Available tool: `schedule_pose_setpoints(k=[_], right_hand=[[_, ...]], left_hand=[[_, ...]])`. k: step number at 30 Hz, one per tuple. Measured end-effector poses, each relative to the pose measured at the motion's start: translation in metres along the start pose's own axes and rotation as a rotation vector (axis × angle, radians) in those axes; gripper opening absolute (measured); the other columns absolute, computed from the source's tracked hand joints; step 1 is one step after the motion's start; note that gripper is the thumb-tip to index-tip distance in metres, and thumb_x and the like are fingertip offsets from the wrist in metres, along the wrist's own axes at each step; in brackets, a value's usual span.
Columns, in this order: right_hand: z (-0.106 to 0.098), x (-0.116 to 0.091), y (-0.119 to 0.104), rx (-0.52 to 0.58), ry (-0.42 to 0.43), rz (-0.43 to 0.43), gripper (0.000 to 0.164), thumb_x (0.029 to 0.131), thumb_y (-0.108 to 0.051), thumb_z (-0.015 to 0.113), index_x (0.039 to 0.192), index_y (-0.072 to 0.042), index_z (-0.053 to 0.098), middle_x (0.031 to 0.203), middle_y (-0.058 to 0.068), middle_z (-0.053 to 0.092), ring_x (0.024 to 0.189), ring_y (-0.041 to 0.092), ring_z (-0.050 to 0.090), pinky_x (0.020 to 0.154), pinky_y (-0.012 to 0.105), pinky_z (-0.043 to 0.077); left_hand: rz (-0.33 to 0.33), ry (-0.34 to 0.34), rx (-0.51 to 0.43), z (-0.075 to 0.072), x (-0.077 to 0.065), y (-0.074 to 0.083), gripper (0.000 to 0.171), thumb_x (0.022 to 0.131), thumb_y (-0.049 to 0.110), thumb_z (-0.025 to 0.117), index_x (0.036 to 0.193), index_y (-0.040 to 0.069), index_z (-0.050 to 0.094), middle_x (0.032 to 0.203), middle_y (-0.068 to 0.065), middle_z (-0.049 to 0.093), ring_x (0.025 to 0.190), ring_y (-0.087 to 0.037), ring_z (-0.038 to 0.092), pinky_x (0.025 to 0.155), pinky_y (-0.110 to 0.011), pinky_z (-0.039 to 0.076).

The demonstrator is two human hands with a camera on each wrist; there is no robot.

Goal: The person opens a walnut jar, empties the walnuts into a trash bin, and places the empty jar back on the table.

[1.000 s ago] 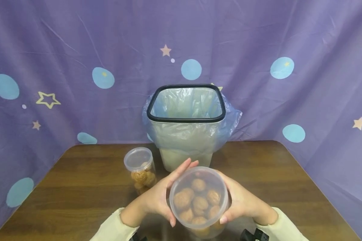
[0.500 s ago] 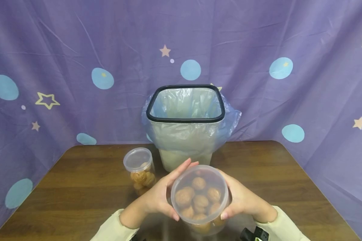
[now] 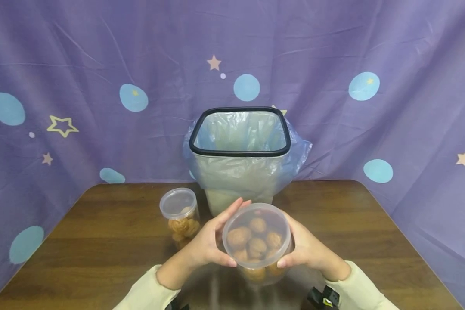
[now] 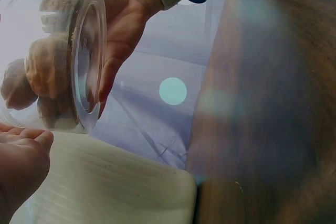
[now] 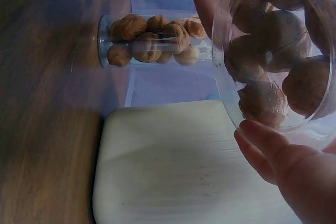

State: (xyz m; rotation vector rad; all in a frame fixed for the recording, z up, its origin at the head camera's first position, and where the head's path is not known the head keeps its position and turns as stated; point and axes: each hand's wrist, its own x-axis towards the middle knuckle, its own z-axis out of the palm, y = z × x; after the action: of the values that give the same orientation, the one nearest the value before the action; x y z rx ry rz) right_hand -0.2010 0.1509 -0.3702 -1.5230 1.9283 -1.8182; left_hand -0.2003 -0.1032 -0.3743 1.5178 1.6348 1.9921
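A clear round plastic jar (image 3: 257, 236) with a frosted lid is held upright between both hands, above the table. Several walnuts (image 5: 281, 38) show through its wall and base. My left hand (image 3: 211, 244) grips the jar's left side, thumb in front and fingers behind. On the opposite side my right hand (image 3: 309, 246) grips it in the same way. The right wrist view shows the jar's base from below, with the right fingers (image 5: 262, 148) against the wall. To the left stands a second, narrower lidded jar (image 3: 180, 221), also filled with walnuts.
Behind the hands stands a pale waste bin (image 3: 238, 181) with a black rim (image 3: 240, 153) and a bluish plastic liner (image 3: 298, 150) folded over it. The brown wooden table (image 3: 345, 224) ends at a purple patterned curtain (image 3: 317, 51).
Both hands have raised the held jar and shifted it slightly away from the body, closer to the bin. The second jar and the bin stay in place.
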Motion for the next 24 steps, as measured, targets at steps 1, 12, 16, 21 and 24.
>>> schedule_pose_setpoints(k=[1,12,16,21,24], right_hand=[[-0.0002,0.0002,0.0007,-0.001,0.005,-0.001,0.093,0.075,-0.033,0.077,0.145,0.0,0.025,0.14,0.025,0.039,0.127,0.027,0.043,0.107,0.028,0.034],[-0.002,0.0017,0.0024,-0.069,0.054,-0.006,0.098,0.07,-0.031,0.082,0.145,-0.001,0.026,0.139,0.024,0.041,0.125,0.025,0.045,0.106,0.025,0.034],[-0.0016,0.0002,0.004,-0.095,0.077,0.015,0.1,0.068,-0.03,0.083,0.145,-0.002,0.026,0.14,0.022,0.041,0.125,0.023,0.045,0.106,0.024,0.033],[-0.0012,-0.0009,0.0043,-0.14,0.111,0.038,0.102,0.064,-0.026,0.085,0.145,-0.004,0.027,0.139,0.02,0.043,0.124,0.021,0.046,0.106,0.023,0.033],[-0.0008,-0.0007,0.0026,-0.165,0.127,0.045,0.104,0.062,-0.024,0.085,0.145,-0.005,0.027,0.139,0.019,0.043,0.124,0.02,0.046,0.106,0.023,0.032]], left_hand=[[0.0,0.003,0.0,-0.0006,0.0005,0.0001,0.109,0.076,0.022,0.079,0.147,-0.006,0.0,0.153,-0.029,0.01,0.138,-0.028,0.029,0.109,-0.031,0.032],[0.02,0.025,0.018,-0.0037,0.0056,0.0022,0.111,0.074,0.021,0.081,0.146,-0.008,0.002,0.15,-0.033,0.01,0.138,-0.024,0.03,0.11,-0.027,0.029],[0.005,0.049,0.036,-0.0032,0.0056,0.0025,0.111,0.073,0.023,0.081,0.146,-0.009,0.004,0.149,-0.034,0.012,0.137,-0.021,0.031,0.11,-0.026,0.028],[-0.025,0.082,0.057,-0.0023,0.0042,0.003,0.109,0.07,0.01,0.082,0.147,-0.007,0.006,0.15,-0.032,0.015,0.137,-0.02,0.032,0.111,-0.025,0.027],[-0.032,0.093,0.064,-0.0019,0.0035,0.0037,0.11,0.065,-0.001,0.08,0.148,-0.006,0.007,0.15,-0.031,0.016,0.137,-0.02,0.032,0.111,-0.026,0.027]])
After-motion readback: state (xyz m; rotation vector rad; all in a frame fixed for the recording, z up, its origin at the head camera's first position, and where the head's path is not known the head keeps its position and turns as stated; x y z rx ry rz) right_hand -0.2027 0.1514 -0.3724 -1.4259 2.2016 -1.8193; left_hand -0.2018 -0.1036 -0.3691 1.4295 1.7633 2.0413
